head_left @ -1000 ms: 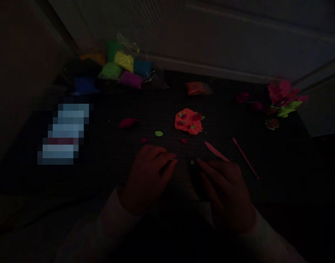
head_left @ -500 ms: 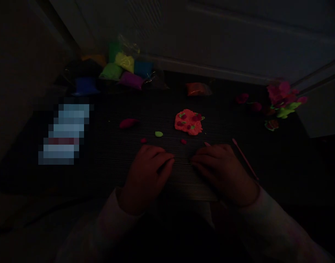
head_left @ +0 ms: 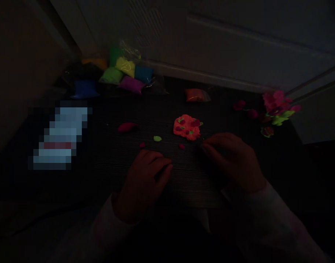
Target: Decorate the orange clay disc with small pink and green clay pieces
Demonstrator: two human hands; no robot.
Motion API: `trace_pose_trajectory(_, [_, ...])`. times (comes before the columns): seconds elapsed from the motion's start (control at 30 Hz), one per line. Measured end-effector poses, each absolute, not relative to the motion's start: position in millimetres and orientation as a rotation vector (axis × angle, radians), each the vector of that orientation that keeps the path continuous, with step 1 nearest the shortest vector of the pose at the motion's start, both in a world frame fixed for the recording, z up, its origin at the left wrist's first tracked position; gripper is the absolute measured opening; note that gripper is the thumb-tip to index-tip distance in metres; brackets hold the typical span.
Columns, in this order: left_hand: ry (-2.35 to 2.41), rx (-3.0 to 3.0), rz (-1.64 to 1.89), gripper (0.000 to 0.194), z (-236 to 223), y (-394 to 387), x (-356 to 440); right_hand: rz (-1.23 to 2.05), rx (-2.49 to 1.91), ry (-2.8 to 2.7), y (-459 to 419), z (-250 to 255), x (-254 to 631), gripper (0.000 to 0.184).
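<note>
The light is very dim. My left hand (head_left: 144, 180) rests curled near the table's front edge, thumb and index tips close together; what they hold, if anything, is too dark to see. My right hand (head_left: 234, 159) is pinched closed, its fingertips just right of a flat orange clay piece (head_left: 179, 124) dotted with dark red balls and green bits. Anything inside that pinch cannot be made out. Before my hands lie a small pink clay bit (head_left: 181, 146), another pink bit (head_left: 142, 145) and a light green clay leaf shape (head_left: 157, 138). Farther left lies a crimson clay lump (head_left: 127, 127).
Several bags of coloured clay (head_left: 131, 84) are heaped at the back left. An orange clay bag (head_left: 196, 95) lies at the back middle. Pink and green clay flowers (head_left: 278, 106) are at the right. A blurred-out bright rectangle (head_left: 61, 135) is at the left, on the dark table (head_left: 107, 160).
My right hand has moved forward and right, toward the orange clay piece. The pink stick beside it is no longer visible. My left hand has hardly moved; the view has shifted slightly.
</note>
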State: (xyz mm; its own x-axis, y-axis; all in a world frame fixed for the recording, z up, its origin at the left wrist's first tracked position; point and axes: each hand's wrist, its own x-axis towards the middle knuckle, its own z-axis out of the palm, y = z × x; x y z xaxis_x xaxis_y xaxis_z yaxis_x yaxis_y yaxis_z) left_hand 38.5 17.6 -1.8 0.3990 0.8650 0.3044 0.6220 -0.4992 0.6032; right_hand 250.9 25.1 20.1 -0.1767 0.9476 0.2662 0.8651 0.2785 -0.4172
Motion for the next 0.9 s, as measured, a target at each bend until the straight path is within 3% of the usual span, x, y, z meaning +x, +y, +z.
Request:
trace_pose_trajectory(0.3, [1.265, 2.341, 0.812, 0.015, 2, 19, 45, 0.147, -1.613, -2.049, 50, 7, 250, 0.009])
trace_pose_trajectory(0.6, [1.266, 2.657, 0.488, 0.028, 19, 45, 80, 0.18, -1.587, -2.026, 48, 1, 247, 0.009])
trace_pose_trajectory(0.9, [1.225, 2.723, 0.491, 0.026, 12, 51, 88, 0.148, -1.591, -2.024, 48, 2, 246, 0.008])
